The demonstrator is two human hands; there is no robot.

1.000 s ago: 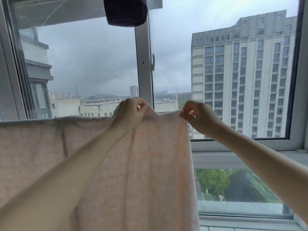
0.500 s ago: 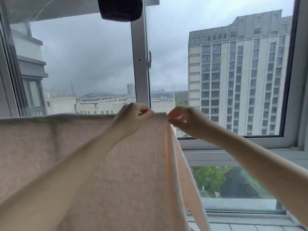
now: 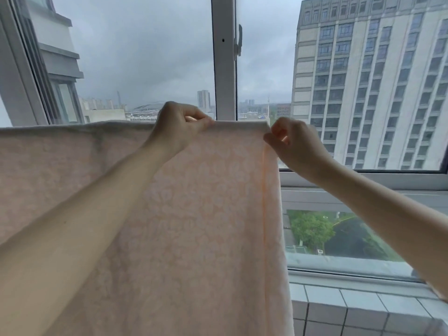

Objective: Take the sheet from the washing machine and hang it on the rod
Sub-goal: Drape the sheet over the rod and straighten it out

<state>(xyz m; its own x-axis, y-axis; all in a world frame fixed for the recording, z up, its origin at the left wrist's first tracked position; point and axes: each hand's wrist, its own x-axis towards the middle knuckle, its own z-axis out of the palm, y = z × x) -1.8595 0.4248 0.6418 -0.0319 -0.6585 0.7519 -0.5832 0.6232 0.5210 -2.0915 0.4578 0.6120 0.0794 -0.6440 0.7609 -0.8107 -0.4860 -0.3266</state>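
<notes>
We pinch the pale pink patterned sheet (image 3: 194,214), draped at centre: left hand (image 3: 178,127) on top, right hand (image 3: 294,144) at three o'clock edge. Uneven tugging could slide it off.

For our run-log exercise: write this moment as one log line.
left hand: grips sheet top fold | right hand: pinches side edge | sheet: draped, hanging
</notes>
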